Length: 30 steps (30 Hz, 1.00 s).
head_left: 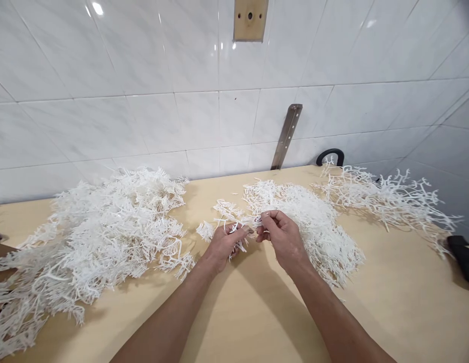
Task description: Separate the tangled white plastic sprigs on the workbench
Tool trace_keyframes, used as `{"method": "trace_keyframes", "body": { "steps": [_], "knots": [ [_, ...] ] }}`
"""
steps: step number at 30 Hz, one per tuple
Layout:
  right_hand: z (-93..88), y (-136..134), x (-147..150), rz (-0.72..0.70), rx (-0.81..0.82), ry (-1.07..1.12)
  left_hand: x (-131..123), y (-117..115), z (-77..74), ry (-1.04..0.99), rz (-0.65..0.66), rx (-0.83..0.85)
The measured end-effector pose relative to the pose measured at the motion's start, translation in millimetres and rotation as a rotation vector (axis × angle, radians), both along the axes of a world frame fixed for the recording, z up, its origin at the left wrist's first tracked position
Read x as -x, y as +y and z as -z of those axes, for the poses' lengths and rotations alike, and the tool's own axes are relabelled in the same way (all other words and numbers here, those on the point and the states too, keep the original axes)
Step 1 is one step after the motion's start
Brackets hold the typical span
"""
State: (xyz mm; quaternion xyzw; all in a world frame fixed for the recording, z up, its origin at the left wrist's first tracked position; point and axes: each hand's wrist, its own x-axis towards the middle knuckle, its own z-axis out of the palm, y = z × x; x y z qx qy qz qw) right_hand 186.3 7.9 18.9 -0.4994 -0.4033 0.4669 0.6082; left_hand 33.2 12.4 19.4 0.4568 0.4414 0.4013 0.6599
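Observation:
Low over the middle of the table, my left hand [225, 245] is closed on a white branching sprig [241, 245], thin and twig-like, perhaps plastic. My right hand [282, 236] pinches fine white strands [258, 222] between thumb and fingertips, just right of the left hand. Whether both hands grip one and the same sprig I cannot tell. Small loose white tufts [227, 207] lie just beyond the hands. A flattened heap of short white sprigs [313, 217] spreads behind and right of my right hand. Left of my left hand rises a larger tangled white heap [117, 232].
Longer bare white branches [381, 196] lie at the back right. A black curved handle [330, 155] stands behind them; another black object [463, 257] sits at the right edge. A perforated metal strip [287, 136] leans on the tiled wall [143, 121] behind the wooden table [408, 312].

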Motion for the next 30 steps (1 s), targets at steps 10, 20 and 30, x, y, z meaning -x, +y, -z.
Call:
{"method": "trace_keyframes", "body": {
  "steps": [10,20,30],
  "knots": [
    [2.0,3.1,-9.0,-0.037,0.018,-0.088,2.0,-0.2,1.3,0.008,0.121,0.045],
    [0.2,2.7,-4.6,-0.044,0.107,0.037,5.1,5.2,3.0,-0.126,0.036,0.112],
    [-0.1,2.6,-9.6,0.031,0.098,-0.197,6.9,8.7,8.6,-0.17,0.098,0.098]
  ]
}}
